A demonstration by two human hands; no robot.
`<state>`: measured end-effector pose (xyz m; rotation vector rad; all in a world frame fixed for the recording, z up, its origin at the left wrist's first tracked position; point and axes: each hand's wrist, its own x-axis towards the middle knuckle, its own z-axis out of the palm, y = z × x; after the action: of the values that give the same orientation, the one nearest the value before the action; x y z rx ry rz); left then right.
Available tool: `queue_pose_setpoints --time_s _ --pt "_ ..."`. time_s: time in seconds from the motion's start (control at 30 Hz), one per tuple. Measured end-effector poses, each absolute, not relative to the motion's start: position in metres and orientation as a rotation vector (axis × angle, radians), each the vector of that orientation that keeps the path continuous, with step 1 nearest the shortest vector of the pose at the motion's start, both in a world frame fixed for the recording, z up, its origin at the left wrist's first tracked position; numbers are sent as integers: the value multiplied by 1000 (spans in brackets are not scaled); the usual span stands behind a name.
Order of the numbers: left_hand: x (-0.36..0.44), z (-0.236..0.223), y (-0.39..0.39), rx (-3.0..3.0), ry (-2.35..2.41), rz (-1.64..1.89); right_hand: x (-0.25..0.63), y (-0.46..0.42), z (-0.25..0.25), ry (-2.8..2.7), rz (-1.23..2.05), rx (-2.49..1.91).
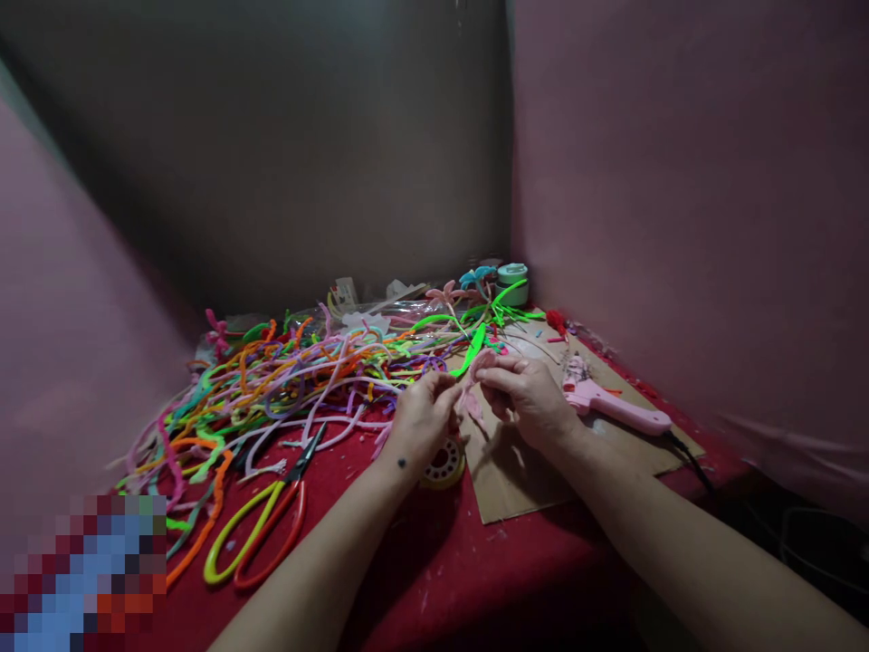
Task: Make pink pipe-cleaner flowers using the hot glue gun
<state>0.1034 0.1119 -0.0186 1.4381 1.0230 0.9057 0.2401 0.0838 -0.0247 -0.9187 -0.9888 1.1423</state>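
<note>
Between my two hands is a pink pipe-cleaner flower (pixel 472 398) with looped petals. My left hand (pixel 422 418) is closed, pinching its left side with thumb and fingertips. On the other side, my right hand (pixel 528 397) pinches the flower's upper petal. Fingers cover part of the flower. A round holder with a white ring of holes (pixel 444 462) lies under my left wrist. Just beyond the hands are bright green pipe-cleaner leaves (pixel 475 346). A pink glue gun (pixel 621 409) rests right of my right hand on a cardboard sheet (pixel 509 498).
A tangled heap of colourful pipe cleaners (pixel 291 380) covers the left of the red tabletop (pixel 434 561). Scissors (pixel 291 489) with yellow and red handles lie in front of it. Finished pink (pixel 446 294) and blue flowers (pixel 477 277) stand behind, near a pale green jar (pixel 512 282).
</note>
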Motion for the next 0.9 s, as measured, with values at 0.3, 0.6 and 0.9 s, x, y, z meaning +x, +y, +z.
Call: queue_pose_setpoints --time_s 0.3,0.6,0.9 --pt "95 -7 103 1346 832 888 242 77 -22 -1199 1005 -1154" --pt "88 -14 112 1183 863 808 337 17 -56 -1728 -522 -2127" --pt "88 -12 111 1196 858 874 341 22 -50 -1759 -292 -2294"
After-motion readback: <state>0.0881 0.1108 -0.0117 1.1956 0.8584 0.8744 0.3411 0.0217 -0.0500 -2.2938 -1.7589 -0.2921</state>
